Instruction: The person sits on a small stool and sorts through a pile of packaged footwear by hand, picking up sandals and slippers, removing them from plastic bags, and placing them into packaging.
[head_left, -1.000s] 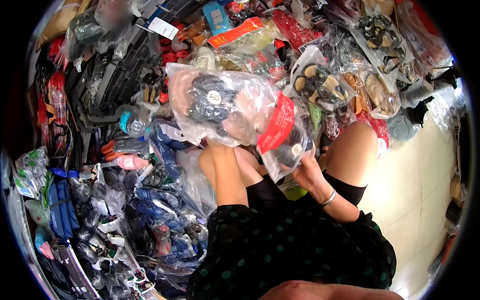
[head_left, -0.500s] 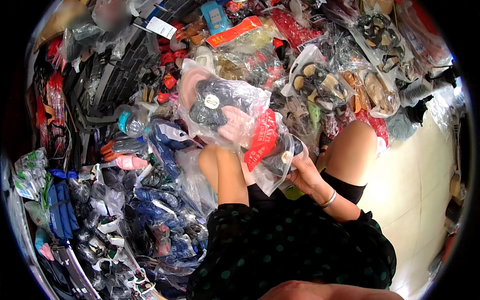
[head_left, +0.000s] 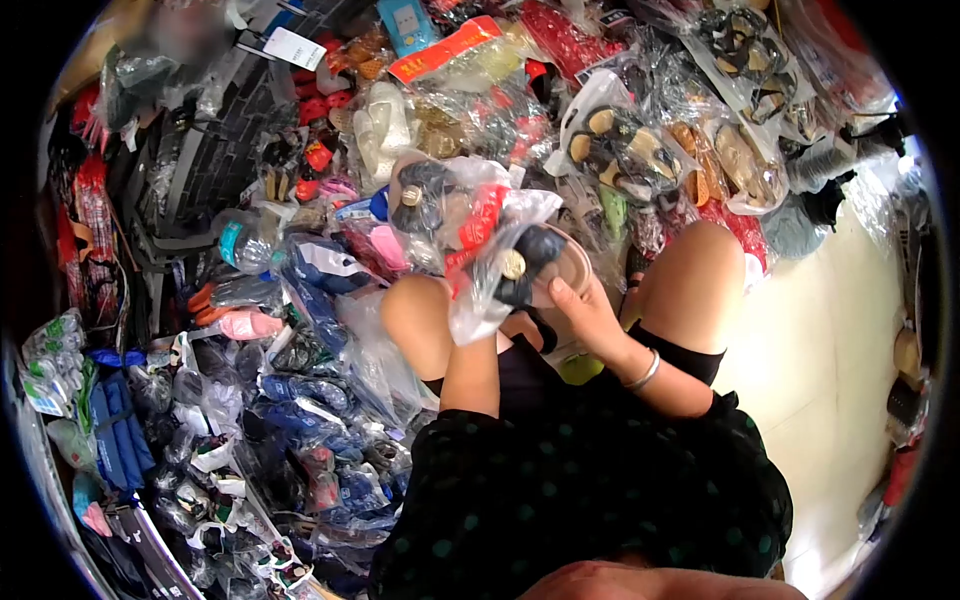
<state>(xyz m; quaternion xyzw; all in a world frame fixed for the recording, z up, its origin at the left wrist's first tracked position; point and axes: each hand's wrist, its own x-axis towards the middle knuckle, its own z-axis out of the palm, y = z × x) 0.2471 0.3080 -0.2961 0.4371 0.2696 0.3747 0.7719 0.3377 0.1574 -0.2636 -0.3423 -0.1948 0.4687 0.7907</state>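
Observation:
My right hand point(head_left: 590, 310) grips a sandal point(head_left: 545, 262) by its sole edge, thumb on top. It has a pinkish-beige sole, a dark strap and a round gold-coloured ornament. A matching sandal point(head_left: 415, 197) lies farther off to the left. Around them is a clear plastic bag point(head_left: 478, 318) with a red printed band point(head_left: 483, 222). My left forearm point(head_left: 472, 380) reaches up under the bag, and the hand itself is hidden behind it. A dark strappy shoe point(head_left: 530, 330) is partly visible below the bag, between my knees.
Bagged shoes point(head_left: 622, 140) are heaped in front of me. White shoes point(head_left: 380, 130) lie behind the sandals. On the left are a clear plastic bottle point(head_left: 243, 240) and more wrapped items point(head_left: 310, 400). Pale floor tiles point(head_left: 800, 370) show at the right.
The bag has shifted and turned. The right-hand sandal has risen and its ornament faces me, while the other sandal has moved away and looks smaller. My left hand is hidden in both frames.

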